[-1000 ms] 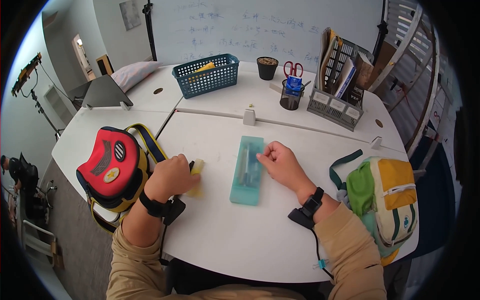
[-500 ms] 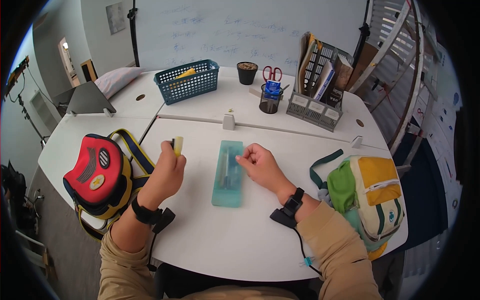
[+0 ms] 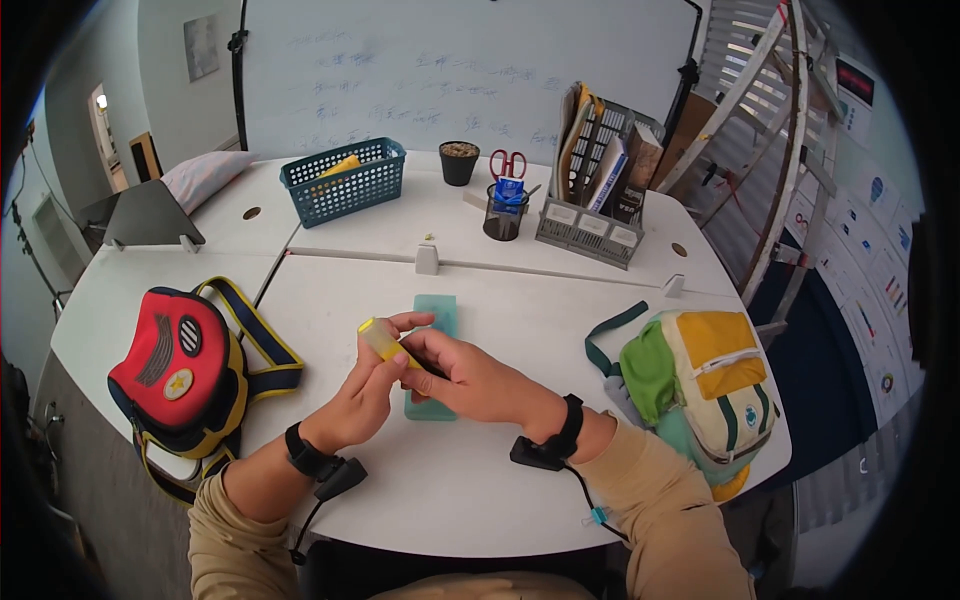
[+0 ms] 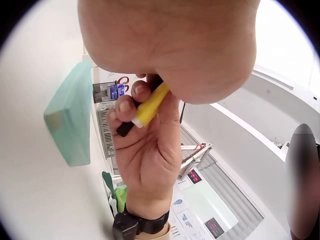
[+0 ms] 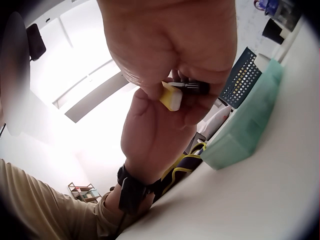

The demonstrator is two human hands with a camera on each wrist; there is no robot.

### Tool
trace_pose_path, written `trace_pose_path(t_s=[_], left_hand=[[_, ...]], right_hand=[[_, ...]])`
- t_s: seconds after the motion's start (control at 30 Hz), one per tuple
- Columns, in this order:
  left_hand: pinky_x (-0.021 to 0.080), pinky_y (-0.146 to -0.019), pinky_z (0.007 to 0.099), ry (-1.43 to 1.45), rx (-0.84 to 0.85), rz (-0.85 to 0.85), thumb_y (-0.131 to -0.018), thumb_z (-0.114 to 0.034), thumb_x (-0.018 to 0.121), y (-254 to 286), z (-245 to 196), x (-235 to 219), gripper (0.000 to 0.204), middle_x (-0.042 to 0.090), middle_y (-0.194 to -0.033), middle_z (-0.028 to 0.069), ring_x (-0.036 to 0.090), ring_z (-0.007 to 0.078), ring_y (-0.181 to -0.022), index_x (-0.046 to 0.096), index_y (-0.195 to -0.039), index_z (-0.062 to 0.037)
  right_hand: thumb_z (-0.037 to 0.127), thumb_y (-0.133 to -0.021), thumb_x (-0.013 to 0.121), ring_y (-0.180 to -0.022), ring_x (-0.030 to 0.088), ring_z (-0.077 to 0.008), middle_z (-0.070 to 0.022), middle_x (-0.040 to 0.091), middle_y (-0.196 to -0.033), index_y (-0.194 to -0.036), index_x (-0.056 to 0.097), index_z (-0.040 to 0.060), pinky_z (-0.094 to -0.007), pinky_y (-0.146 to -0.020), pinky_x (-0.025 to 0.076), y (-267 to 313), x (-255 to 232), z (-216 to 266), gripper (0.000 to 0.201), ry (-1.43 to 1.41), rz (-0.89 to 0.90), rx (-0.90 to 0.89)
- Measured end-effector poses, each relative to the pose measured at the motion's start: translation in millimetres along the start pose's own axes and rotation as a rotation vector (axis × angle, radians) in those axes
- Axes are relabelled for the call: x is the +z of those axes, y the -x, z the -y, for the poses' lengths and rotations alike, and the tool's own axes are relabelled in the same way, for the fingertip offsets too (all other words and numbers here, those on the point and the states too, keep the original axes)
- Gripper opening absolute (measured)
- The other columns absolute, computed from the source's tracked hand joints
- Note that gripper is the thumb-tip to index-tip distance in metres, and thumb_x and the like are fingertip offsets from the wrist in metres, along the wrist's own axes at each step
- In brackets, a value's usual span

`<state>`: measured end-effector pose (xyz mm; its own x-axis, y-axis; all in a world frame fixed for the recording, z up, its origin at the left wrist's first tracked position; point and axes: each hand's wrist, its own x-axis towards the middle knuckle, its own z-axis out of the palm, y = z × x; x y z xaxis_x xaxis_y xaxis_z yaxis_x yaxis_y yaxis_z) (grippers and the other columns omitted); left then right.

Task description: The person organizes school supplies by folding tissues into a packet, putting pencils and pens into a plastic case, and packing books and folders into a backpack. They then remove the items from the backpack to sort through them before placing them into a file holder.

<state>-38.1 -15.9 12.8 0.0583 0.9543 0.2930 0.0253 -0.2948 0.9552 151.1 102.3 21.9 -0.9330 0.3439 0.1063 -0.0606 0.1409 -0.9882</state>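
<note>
Above the table, my left hand (image 3: pixel 352 405) and right hand (image 3: pixel 480 380) meet around a yellow highlighter (image 3: pixel 380 340), which slants with its yellow end up and to the left. Both hands grip it, the right fingers curled at its lower part. Beside the highlighter, in the left wrist view, a slim black pen (image 4: pixel 125 128) shows among the fingers; a silver clip is visible on it in the right wrist view. A translucent teal pencil case (image 3: pixel 434 306) lies on the table behind the hands, which hide its middle. Its lid looks closed.
A red and navy backpack (image 3: pixel 170 355) stands at the left, a green, cream and yellow backpack (image 3: pixel 700 390) at the right. Across the back are a teal basket (image 3: pixel 345 195), a potted plant (image 3: pixel 459 165), a pen holder with scissors (image 3: pixel 503 215) and a grey file rack (image 3: pixel 585 235).
My left hand has carried the highlighter and black pen from the left towards the middle. My right hand has left the pencil case's right edge and come to the highlighter. The head view has shifted.
</note>
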Motion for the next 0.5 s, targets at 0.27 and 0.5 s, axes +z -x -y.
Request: trace_pose_path(t_s=[0.27,0.5], left_hand=[[0.028,-0.134,0.0423,-0.105,0.162,-0.130,-0.124,-0.025,0.044,-2.2,38.0,6.5,0.047,0.047,-0.160,0.0154,0.042,0.0238,-0.153,0.030,-0.162,-0.0009],[0.028,-0.134,0.0442,-0.086,0.167,-0.185,-0.124,-0.029,0.044,-6.0,43.0,6.0,0.038,0.052,-0.149,0.0125,0.046,0.0237,-0.145,0.036,-0.155,-0.0071]], right_hand=[[0.020,-0.116,0.063,-0.107,0.075,-0.0378,-0.0230,0.075,-0.122,-0.150,0.052,0.0007,-0.0459,-0.095,0.058,27.9,-20.8,43.1,0.041,0.639,-0.148,-0.072],[0.019,-0.105,0.065,-0.099,0.074,-0.0453,-0.0274,0.073,-0.106,-0.138,0.054,0.0007,-0.0516,-0.088,0.058,116.5,-79.6,130.0,0.040,1.028,-0.469,0.165]])
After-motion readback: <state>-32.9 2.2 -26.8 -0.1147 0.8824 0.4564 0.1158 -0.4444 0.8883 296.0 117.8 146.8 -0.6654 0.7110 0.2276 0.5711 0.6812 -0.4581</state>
